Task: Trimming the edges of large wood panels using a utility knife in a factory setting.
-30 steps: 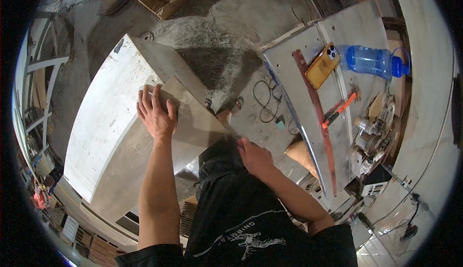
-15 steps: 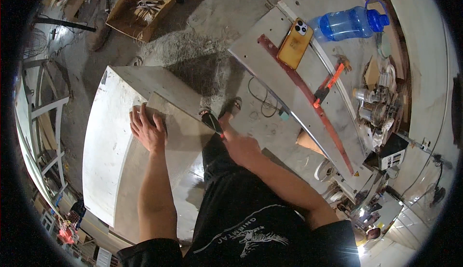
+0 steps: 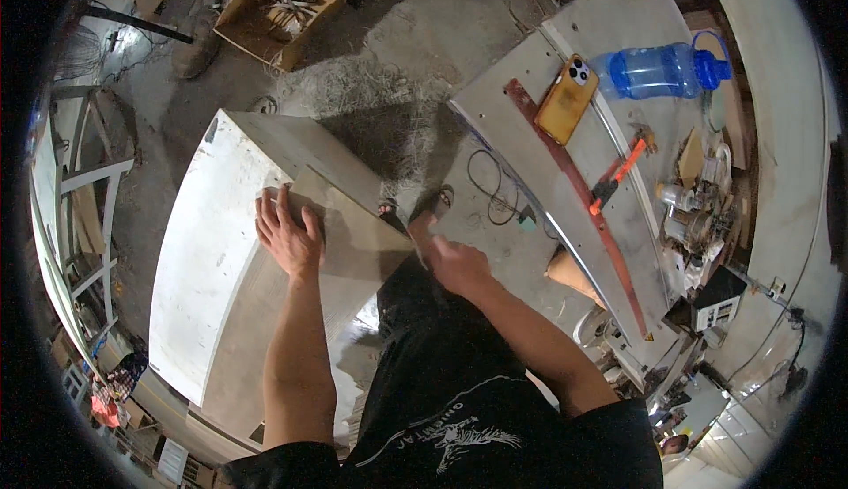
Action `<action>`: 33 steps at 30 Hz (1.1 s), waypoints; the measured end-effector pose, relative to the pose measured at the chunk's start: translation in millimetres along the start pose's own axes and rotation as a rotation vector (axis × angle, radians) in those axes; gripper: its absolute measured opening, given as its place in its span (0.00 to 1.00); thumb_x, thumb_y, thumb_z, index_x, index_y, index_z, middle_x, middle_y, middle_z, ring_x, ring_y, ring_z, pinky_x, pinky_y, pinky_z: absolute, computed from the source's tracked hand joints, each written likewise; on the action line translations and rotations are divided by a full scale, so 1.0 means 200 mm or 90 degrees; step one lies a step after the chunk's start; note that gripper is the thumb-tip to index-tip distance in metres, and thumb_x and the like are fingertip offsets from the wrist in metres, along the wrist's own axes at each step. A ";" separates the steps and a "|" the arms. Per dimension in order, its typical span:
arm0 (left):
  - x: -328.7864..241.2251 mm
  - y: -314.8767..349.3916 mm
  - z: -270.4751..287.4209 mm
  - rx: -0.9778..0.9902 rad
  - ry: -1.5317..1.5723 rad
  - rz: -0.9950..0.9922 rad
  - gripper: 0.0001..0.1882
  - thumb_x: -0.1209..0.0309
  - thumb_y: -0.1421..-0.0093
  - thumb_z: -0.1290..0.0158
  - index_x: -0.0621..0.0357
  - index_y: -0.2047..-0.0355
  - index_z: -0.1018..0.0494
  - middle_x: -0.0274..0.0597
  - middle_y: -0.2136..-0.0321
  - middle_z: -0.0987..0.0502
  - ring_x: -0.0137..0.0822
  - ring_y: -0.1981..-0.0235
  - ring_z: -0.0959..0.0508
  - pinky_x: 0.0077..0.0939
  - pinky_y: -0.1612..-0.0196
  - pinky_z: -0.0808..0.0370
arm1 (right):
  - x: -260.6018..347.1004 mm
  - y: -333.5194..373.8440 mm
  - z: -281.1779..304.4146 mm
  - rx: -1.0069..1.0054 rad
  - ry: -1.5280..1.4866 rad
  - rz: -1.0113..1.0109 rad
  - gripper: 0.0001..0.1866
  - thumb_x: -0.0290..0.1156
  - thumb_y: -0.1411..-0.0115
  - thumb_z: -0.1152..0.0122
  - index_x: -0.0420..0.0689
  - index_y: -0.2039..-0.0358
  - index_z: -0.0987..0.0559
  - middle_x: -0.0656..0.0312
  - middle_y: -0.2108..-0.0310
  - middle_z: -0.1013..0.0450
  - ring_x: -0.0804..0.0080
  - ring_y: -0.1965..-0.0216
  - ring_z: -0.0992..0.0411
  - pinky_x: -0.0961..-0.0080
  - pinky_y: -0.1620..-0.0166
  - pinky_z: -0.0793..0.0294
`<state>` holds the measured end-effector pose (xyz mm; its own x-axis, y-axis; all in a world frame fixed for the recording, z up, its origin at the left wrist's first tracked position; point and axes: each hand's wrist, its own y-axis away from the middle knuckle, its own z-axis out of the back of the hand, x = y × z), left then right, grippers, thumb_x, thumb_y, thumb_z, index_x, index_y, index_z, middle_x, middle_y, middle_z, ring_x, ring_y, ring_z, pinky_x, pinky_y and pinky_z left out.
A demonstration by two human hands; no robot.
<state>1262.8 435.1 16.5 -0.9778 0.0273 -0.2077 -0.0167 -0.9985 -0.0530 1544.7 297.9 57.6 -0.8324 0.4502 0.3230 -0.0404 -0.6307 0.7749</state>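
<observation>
board [image 3: 246, 330], thin and tan: where does it lie?

– flat on a white curved-edged piece [image 3: 194, 259], in front of the person. left part runs under the left forearm; right corner ends just short of the right hand.

– left hand [image 3: 291, 235]?

– on top of the board, near its far end. fingers spread and pointing away, palm down, pressing or resting, not wrapped round anything that i can make out. dark patch beside the palm; shadow or object, cannot tell.

– right hand [image 3: 459, 264]?

– curled into a fist, smeared by motion blur. it sits just to the right of the board's right corner, over the dark trousers. possibly a slim thing pokes out from it toward the board; too blurred to say what, or whether it is gripped.

– touching the board?

– left, yes. right, cannot tell; close in the view, height unclear.

– and off to the right?

– grey worktop [image 3: 552, 193], well apart from the board. on it a phone [image 3: 567, 105] in an amber case, lying by a long red strip [image 3: 616, 259]. blue bottle [image 3: 658, 72] on its side beyond the phone. tool with an orange and black handle [image 3: 625, 171] nearer.

– beyond the board?

– dusty floor [image 3: 415, 38], open carton [image 3: 252, 40] with a jumble of small things inside.
</observation>
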 end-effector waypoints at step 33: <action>-0.05 0.01 0.03 0.037 0.001 0.010 0.29 0.52 0.29 0.56 0.43 0.31 0.37 0.48 0.29 0.42 0.50 0.27 0.47 0.52 0.27 0.52 | 0.11 0.13 -0.49 -0.427 -0.659 0.024 0.16 0.35 0.31 0.42 0.39 0.48 0.23 0.57 0.66 0.24 0.64 0.66 0.27 0.70 0.60 0.27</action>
<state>1270.7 431.8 23.2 -0.9777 0.0112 -0.2095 -0.0130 -0.9999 0.0071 1471.6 229.8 31.2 -0.0222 0.5206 0.8535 -0.5561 -0.7159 0.4222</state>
